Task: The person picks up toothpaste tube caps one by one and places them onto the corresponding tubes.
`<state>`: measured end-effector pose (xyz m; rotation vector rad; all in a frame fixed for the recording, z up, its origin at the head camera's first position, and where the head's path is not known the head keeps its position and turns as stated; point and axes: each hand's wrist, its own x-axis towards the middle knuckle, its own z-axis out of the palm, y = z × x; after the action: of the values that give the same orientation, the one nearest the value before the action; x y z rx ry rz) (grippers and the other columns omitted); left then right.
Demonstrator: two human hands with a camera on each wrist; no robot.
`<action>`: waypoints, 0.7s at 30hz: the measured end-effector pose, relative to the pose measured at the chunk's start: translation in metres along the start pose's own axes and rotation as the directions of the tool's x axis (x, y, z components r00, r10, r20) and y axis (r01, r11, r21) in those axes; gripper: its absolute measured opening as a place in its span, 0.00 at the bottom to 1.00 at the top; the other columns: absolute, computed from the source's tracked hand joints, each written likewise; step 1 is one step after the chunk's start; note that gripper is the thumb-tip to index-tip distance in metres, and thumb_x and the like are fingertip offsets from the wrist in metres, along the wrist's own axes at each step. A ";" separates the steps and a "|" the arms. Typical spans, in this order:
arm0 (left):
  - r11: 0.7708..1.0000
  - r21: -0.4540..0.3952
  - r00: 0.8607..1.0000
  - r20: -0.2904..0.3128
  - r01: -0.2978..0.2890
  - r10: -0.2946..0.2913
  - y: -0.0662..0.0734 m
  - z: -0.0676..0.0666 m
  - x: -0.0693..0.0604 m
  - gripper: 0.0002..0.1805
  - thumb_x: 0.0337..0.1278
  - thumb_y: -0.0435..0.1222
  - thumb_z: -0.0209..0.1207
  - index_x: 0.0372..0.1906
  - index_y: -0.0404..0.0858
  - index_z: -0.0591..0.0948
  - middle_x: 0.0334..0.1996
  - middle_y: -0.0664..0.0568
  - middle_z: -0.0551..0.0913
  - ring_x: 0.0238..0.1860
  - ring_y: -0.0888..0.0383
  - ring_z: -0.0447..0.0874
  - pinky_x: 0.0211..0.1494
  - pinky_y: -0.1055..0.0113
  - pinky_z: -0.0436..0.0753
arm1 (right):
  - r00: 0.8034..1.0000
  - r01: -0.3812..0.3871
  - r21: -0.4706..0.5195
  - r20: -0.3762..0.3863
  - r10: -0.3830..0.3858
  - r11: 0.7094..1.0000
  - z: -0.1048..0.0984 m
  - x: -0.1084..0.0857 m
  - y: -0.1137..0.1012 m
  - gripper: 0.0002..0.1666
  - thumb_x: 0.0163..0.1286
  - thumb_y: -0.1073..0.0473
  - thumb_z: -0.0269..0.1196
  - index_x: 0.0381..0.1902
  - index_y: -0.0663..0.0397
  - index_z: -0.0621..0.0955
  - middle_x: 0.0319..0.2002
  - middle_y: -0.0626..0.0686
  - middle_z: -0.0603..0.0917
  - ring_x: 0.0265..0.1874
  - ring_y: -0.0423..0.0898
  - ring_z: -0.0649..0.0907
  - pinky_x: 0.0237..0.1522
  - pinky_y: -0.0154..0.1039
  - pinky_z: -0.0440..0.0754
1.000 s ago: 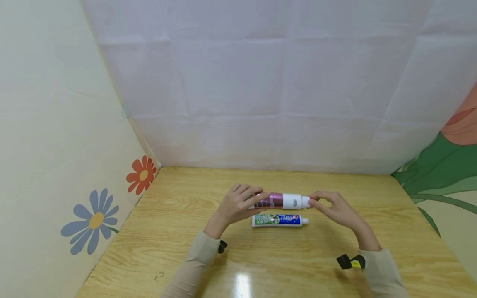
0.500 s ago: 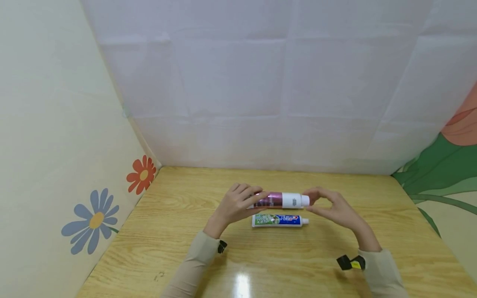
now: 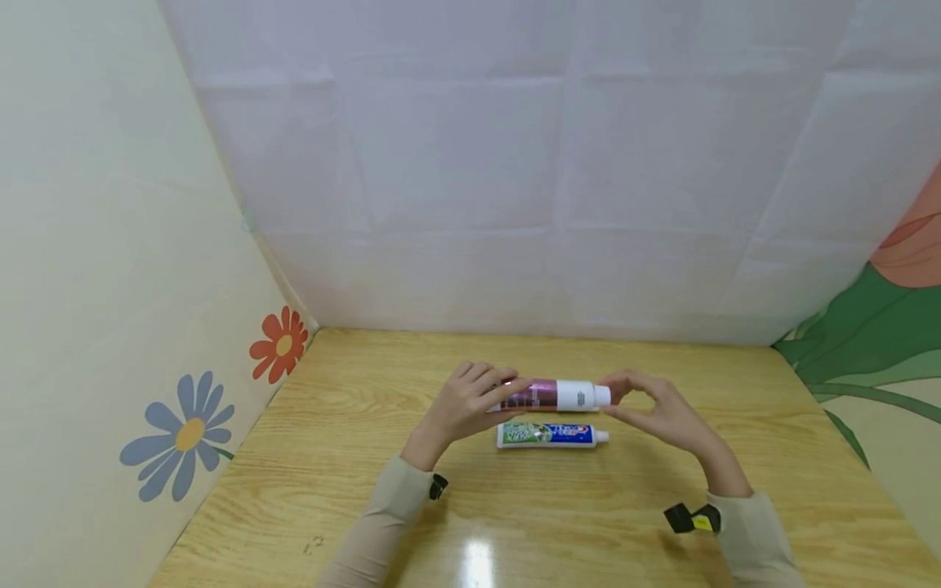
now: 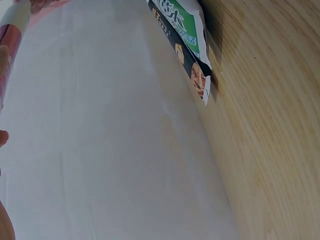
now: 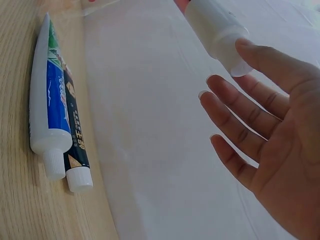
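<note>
My left hand (image 3: 470, 402) grips the body of a purple and white toothpaste tube (image 3: 577, 395), held level above the table. At its right end, my right hand (image 3: 665, 415) pinches the white cap (image 5: 234, 55) between thumb and index finger; the other fingers spread loosely below, as the right wrist view shows. Nearer to me lies a blue and green toothpaste tube (image 3: 562, 435), cap to the right. A black toothpaste tube (image 5: 76, 130) lies beside it on the table, hidden in the head view. Only the fingertips of the left hand show in the left wrist view.
The wooden table (image 3: 353, 506) carries the two lying tubes. A white cloth wall (image 3: 456, 180) rises behind it. Flower-printed panels (image 3: 184, 310) stand at both sides. Black wrist straps (image 3: 691, 517) sit on the sleeves.
My right fingers have shifted slightly left, further over the cap, between one second and half a second ago. Since then both hands and the tubes have stayed almost still.
</note>
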<state>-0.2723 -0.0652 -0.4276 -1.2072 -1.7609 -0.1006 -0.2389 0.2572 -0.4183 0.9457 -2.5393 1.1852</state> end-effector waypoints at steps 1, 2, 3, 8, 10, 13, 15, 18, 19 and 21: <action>1.000 0.002 1.000 0.002 -0.001 0.001 0.000 0.000 0.000 0.30 0.44 0.54 0.66 0.55 0.49 0.78 0.43 0.56 0.82 0.37 0.59 0.77 0.35 0.68 0.73 | 1.000 0.004 -0.003 -0.001 -0.004 1.000 0.000 0.000 -0.002 0.18 0.59 0.61 0.66 0.48 0.46 0.79 0.36 0.40 0.82 0.37 0.38 0.80 0.47 0.42 0.75; 1.000 0.005 1.000 0.004 -0.002 0.002 0.000 0.000 0.000 0.30 0.44 0.54 0.66 0.55 0.49 0.78 0.43 0.56 0.82 0.37 0.59 0.77 0.35 0.68 0.74 | 1.000 0.006 -0.005 -0.002 -0.006 1.000 0.000 0.000 -0.004 0.18 0.59 0.63 0.66 0.47 0.47 0.79 0.36 0.41 0.82 0.37 0.38 0.80 0.47 0.43 0.76; 1.000 0.007 1.000 0.007 -0.002 0.002 0.000 0.000 0.000 0.30 0.44 0.54 0.66 0.56 0.49 0.78 0.43 0.56 0.82 0.37 0.59 0.77 0.35 0.68 0.74 | 1.000 0.012 -0.009 -0.001 -0.012 1.000 -0.001 0.001 -0.008 0.17 0.58 0.63 0.66 0.47 0.49 0.79 0.36 0.42 0.82 0.36 0.38 0.80 0.47 0.44 0.76; 1.000 0.011 1.000 0.009 -0.006 0.006 0.000 0.001 -0.001 0.31 0.44 0.54 0.66 0.56 0.49 0.77 0.43 0.56 0.82 0.36 0.60 0.77 0.36 0.68 0.75 | 1.000 -0.004 0.002 0.010 0.004 1.000 -0.007 0.002 -0.030 0.14 0.58 0.66 0.65 0.44 0.56 0.80 0.34 0.45 0.83 0.35 0.38 0.80 0.47 0.52 0.74; 1.000 0.005 1.000 0.007 -0.005 0.005 0.000 0.001 -0.002 0.30 0.43 0.54 0.66 0.55 0.49 0.77 0.43 0.56 0.82 0.36 0.60 0.77 0.36 0.68 0.75 | 0.999 -0.026 0.013 0.019 0.025 1.000 -0.008 0.002 -0.036 0.14 0.59 0.66 0.65 0.44 0.57 0.80 0.34 0.46 0.83 0.35 0.38 0.80 0.48 0.55 0.73; 1.000 0.010 1.000 0.008 -0.007 0.007 0.000 0.001 -0.002 0.30 0.44 0.54 0.66 0.55 0.49 0.78 0.43 0.56 0.82 0.37 0.60 0.77 0.36 0.69 0.75 | 0.999 -0.043 0.021 0.029 0.042 0.999 -0.009 0.003 -0.036 0.13 0.59 0.66 0.64 0.43 0.57 0.81 0.34 0.47 0.83 0.35 0.38 0.79 0.48 0.58 0.72; 1.000 0.010 1.000 0.010 -0.006 0.006 0.000 0.001 -0.001 0.30 0.44 0.54 0.66 0.55 0.49 0.78 0.42 0.57 0.82 0.37 0.60 0.78 0.36 0.69 0.75 | 0.999 -0.045 0.021 0.030 0.044 0.999 -0.007 0.002 -0.029 0.12 0.60 0.65 0.64 0.43 0.56 0.81 0.35 0.46 0.83 0.36 0.38 0.79 0.48 0.59 0.71; 1.000 0.013 1.000 0.011 -0.006 0.006 0.000 0.000 -0.001 0.30 0.43 0.55 0.66 0.55 0.49 0.78 0.42 0.57 0.82 0.38 0.60 0.78 0.37 0.69 0.75 | 0.998 -0.048 0.016 0.032 0.047 0.999 -0.003 0.001 -0.014 0.12 0.60 0.64 0.64 0.44 0.52 0.81 0.35 0.45 0.83 0.36 0.38 0.79 0.49 0.59 0.71; 1.000 0.012 1.000 0.012 -0.005 0.004 0.000 0.000 -0.001 0.30 0.43 0.55 0.66 0.55 0.49 0.78 0.42 0.57 0.82 0.38 0.60 0.78 0.37 0.69 0.76 | 0.998 -0.051 0.011 0.034 0.050 0.999 -0.001 0.000 -0.010 0.12 0.61 0.64 0.64 0.44 0.50 0.81 0.35 0.44 0.83 0.37 0.38 0.79 0.49 0.59 0.70; 1.000 0.011 1.000 0.017 -0.003 0.003 0.001 -0.001 -0.001 0.31 0.43 0.55 0.66 0.55 0.49 0.78 0.42 0.57 0.82 0.38 0.60 0.78 0.37 0.69 0.76 | 0.997 -0.061 0.009 0.039 0.060 0.998 0.000 -0.001 -0.002 0.11 0.62 0.61 0.63 0.43 0.47 0.82 0.36 0.42 0.83 0.37 0.37 0.79 0.51 0.61 0.69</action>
<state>-0.2714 -0.0657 -0.4279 -1.2057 -1.7725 -0.0787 -0.2372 0.2564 -0.4173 0.9083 -2.6119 1.2089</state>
